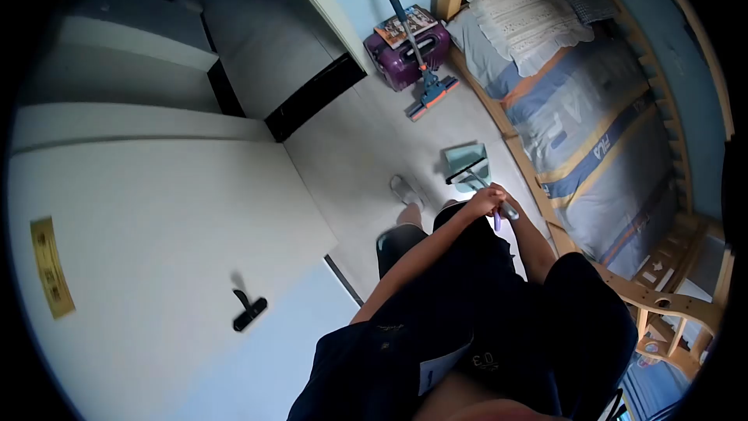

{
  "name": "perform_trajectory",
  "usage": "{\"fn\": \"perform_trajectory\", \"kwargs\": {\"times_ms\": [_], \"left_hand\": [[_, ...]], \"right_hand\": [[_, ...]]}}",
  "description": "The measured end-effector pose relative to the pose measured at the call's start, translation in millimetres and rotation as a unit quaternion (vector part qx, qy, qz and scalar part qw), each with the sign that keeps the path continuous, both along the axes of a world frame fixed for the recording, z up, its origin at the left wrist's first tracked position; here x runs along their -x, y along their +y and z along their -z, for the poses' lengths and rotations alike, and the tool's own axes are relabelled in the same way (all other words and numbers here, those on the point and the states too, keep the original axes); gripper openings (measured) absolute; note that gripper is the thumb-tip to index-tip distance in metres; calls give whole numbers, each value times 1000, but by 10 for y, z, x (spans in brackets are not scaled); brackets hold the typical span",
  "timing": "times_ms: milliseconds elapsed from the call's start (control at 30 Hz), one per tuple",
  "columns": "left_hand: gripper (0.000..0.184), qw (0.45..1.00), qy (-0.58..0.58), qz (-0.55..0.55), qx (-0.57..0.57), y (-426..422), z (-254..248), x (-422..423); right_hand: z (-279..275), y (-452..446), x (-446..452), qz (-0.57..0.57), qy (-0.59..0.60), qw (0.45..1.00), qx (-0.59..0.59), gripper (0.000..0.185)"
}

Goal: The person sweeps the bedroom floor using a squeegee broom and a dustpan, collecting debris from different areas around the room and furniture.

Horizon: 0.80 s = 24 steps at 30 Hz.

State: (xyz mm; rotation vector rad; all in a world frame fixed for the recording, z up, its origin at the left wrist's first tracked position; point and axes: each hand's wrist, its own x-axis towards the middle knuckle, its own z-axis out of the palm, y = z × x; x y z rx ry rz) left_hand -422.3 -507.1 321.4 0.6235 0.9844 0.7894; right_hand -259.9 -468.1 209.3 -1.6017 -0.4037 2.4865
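Right of centre in the frame, your left hand [483, 201] has its fingers clamped on the handle of the squeegee [478, 178], apparently to keep its blade angled over the green dustpan [477, 153] on the floor [343, 148]. Your right hand [506, 197] overlaps closely; I can't tell whether its fingers are closed.

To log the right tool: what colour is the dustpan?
The dustpan is pale blue-green, best seen in the head view.
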Motion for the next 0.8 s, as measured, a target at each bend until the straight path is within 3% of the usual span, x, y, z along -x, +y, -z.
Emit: {"fn": "perform_trajectory", "kwargs": {"times_ms": [100, 167, 200, 233, 300, 367, 400, 433, 500, 533, 567, 600, 633, 767, 800], "left_hand": [[28, 998, -1, 48, -41, 200, 72, 444], [36, 989, -47, 53, 131, 340, -104, 906], [36, 986, -86, 19, 138, 364, -4, 1189], [37, 982, -123, -16, 146, 379, 206, 1488], [32, 983, -46, -25, 177, 489, 921, 2151], [29, 988, 96, -75, 94, 905, 336, 2957], [29, 982, 118, -109, 96, 1104, 423, 3362], [32, 982, 135, -131, 9, 1339, 218, 3700], [46, 963, 164, -197, 78, 2086, -394, 4179], [47, 963, 191, -187, 23, 2384, -592, 4414], [47, 959, 175, -224, 2, 2643, -732, 4592], [49, 955, 183, -233, -22, 2936, -918, 4688], [51, 951, 197, -232, -61, 3230, -1076, 4749], [53, 942, 218, -214, -141, 4227, -1439, 4722], [53, 929, 243, -207, -187, 4443, -1482, 4651]], "right_hand": [[32, 12, 104, 44, -10, 999, 8, 34], [-130, -63, 269, 72, -58, 996, 17, 34], [-265, -95, 401, 85, -97, 991, 21, 33], [-349, -106, 514, 94, -172, 980, 26, 32], [-259, -136, 599, 99, -156, 980, 72, 32], [105, -245, 620, 77, -164, 978, 99, 34], [187, -251, 656, 74, -179, 975, 113, 34], [364, -340, 632, 86, -176, 973, 121, 34], [774, -523, 602, 58, -261, 955, 131, 28], [633, -594, 619, 1, -227, 972, 57, 31], [841, -786, 553, -37, -242, 968, 56, 33], [742, -716, 626, -259, -278, 925, 27, 33], [653, -552, 637, -468, -300, 831, -6, 33], [558, -729, 719, -394, -399, 825, 67, 35], [701, -826, 682, -433, -419, 798, 5, 36]]}}
